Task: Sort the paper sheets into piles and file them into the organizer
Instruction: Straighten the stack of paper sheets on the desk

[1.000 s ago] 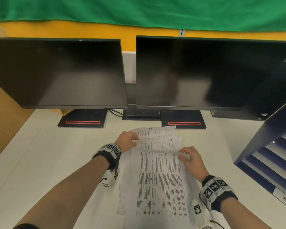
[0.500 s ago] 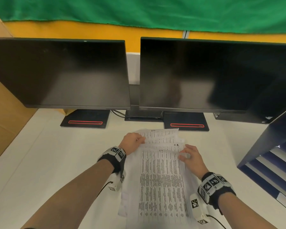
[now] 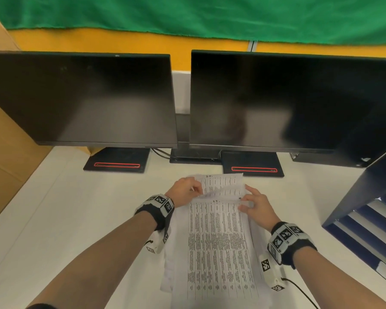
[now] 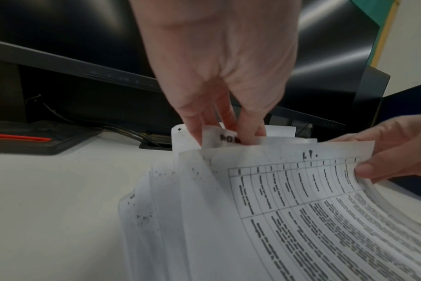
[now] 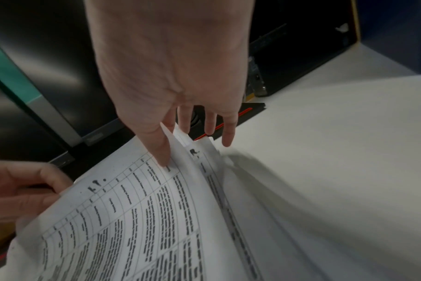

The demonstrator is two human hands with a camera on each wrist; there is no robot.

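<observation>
A loose stack of printed paper sheets (image 3: 218,241) with tables of text lies on the white desk (image 3: 65,219) in front of me. My left hand (image 3: 196,190) is at the stack's far left corner, its fingers tucked between the fanned far edges (image 4: 226,136) and holding them. At the far right corner my right hand (image 3: 245,200) pinches the top sheet (image 5: 137,209) between thumb and forefinger (image 5: 171,148), bowing it upward. The dark blue organizer (image 3: 366,208) with slanted slots stands to the right.
Two dark monitors (image 3: 80,97) (image 3: 288,101) stand close behind the stack, their black bases (image 3: 118,160) (image 3: 252,165) just past the papers. Cardboard (image 3: 7,152) lines the left side. Bare desk lies left of the stack and between it and the organizer.
My right hand has lifted the top sheet's far right corner off the stack. My left fingers have worked deeper among the far edges. Both hands stay at the stack's far end.
</observation>
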